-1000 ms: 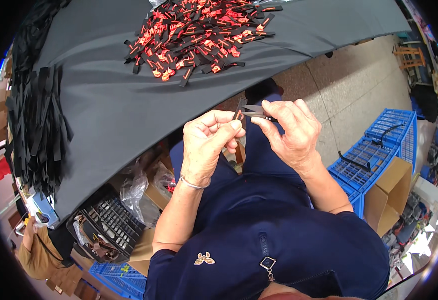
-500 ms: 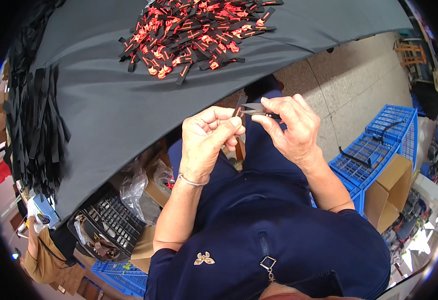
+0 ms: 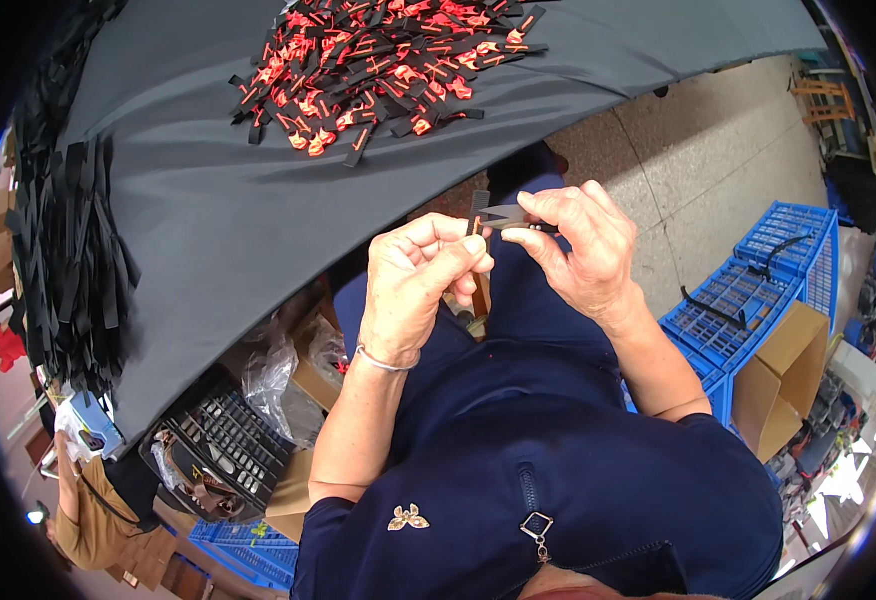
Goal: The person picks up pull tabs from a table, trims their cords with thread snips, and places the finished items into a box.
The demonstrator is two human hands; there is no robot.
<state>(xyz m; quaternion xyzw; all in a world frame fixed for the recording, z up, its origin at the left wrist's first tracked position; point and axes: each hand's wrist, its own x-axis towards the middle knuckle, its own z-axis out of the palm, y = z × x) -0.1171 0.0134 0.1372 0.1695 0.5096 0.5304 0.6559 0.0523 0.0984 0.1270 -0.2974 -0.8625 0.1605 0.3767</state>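
Observation:
My left hand (image 3: 420, 275) pinches a short black strap (image 3: 479, 203) that has a small orange-red piece on it. The strap stands up between thumb and fingers. Closed round a pair of thread snips (image 3: 508, 217) is my right hand (image 3: 586, 245), its thumb and fingers on the two sides. The pointed blades of the snips face left, parted slightly, with their tips at the orange-red piece. Both hands are held above my lap, beside the table's edge. Beyond them lies a heap of black straps with orange-red pieces (image 3: 388, 75).
Dark cloth covers the table (image 3: 218, 230); long black strips (image 3: 78, 260) hang over its left end. Blue plastic crates (image 3: 728, 300) and an open cardboard box (image 3: 783, 375) stand at my right. A black basket (image 3: 228, 435) and clear plastic bag (image 3: 278, 390) sit lower left. Another person (image 3: 98, 510) is far left.
Both hands stay almost in place, with the strap still pinched. The snips have shifted slightly at the orange-red piece. The whole view has tilted a little.

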